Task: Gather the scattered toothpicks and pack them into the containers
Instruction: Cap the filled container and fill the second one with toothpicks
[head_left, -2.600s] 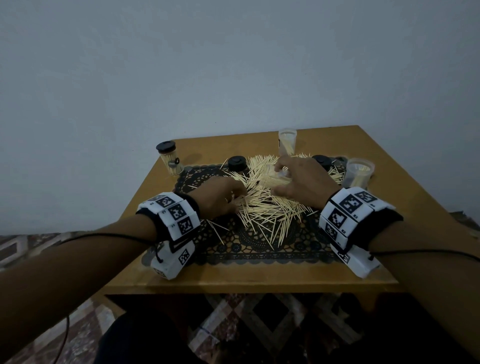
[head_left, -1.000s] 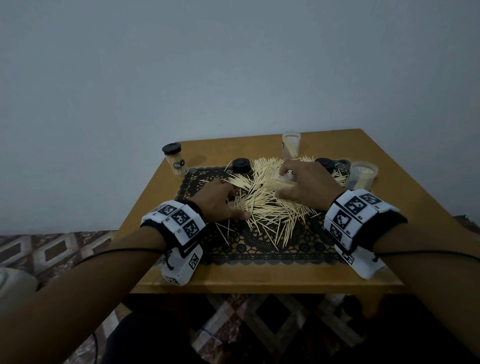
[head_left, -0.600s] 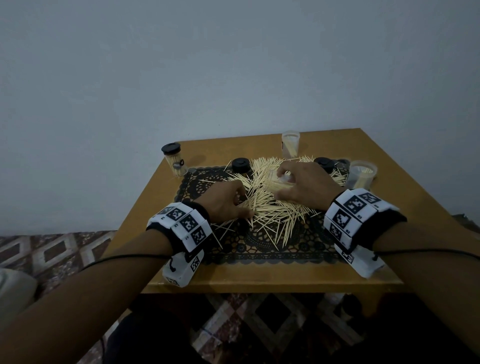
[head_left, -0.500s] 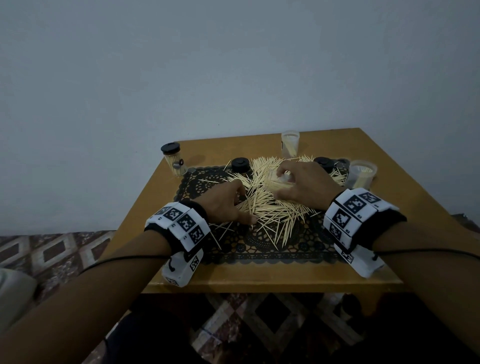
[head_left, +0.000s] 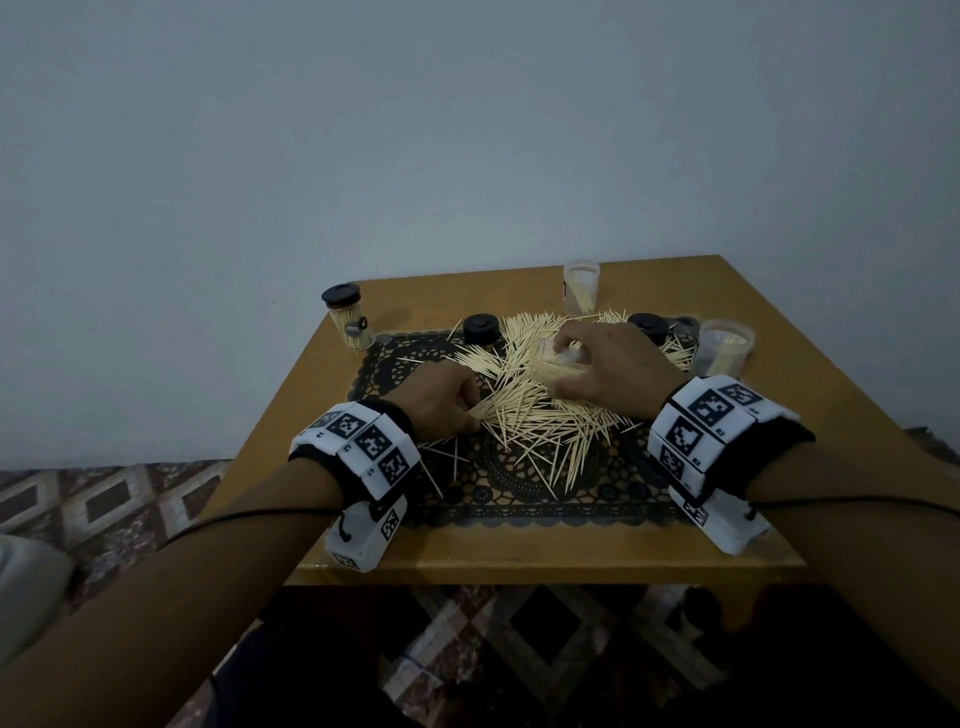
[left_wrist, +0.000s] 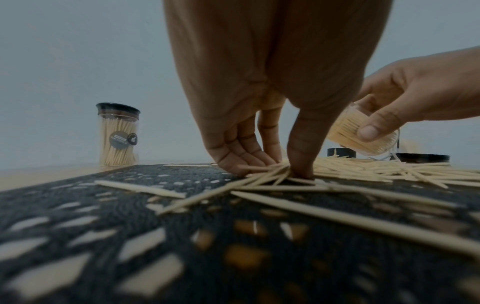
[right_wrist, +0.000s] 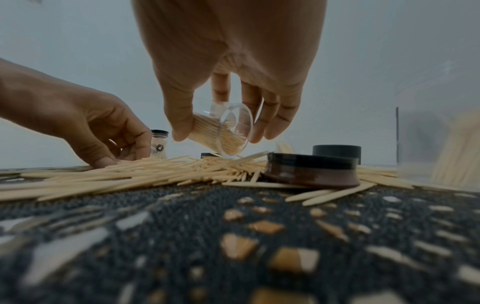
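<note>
- Head view: the left hand (head_left: 441, 402) has moved in from the mat's left part to the near-left edge of the toothpicks (head_left: 535, 405), fingers now curled onto a small bunch. Half a second earlier the fingers lay flatter on the pile, so a pick-up looks to be starting. The right hand (head_left: 605, 374) has stayed put over the pile's far side, holding a tilted jar (head_left: 558, 358). Most sticks still lie loose on the mat (head_left: 519, 499), so I judge the task far from done. A capped jar (head_left: 349, 325) stands far left; two open jars (head_left: 581, 288) and (head_left: 723, 348) stand far right, part filled. The held jar is mostly hidden by fingers here.
- Left wrist view: thumb (left_wrist: 301, 156) and fingers (left_wrist: 241, 152) pinch a fan of toothpicks against the mat. How many are truly caught I cannot tell. The right hand (left_wrist: 405, 98) grips the tilted jar (left_wrist: 361, 133), packed with sticks.
- Right wrist view: thumb and fingertips hold the clear jar (right_wrist: 223, 131), with one end angled down toward the pile; which end is the open mouth I cannot tell. Two black lids (right_wrist: 311, 170) lie among the sticks. The right edge is blurred; something pale there I cannot make out. The left hand (right_wrist: 103, 131) rests fingertips-down on the sticks.
</note>
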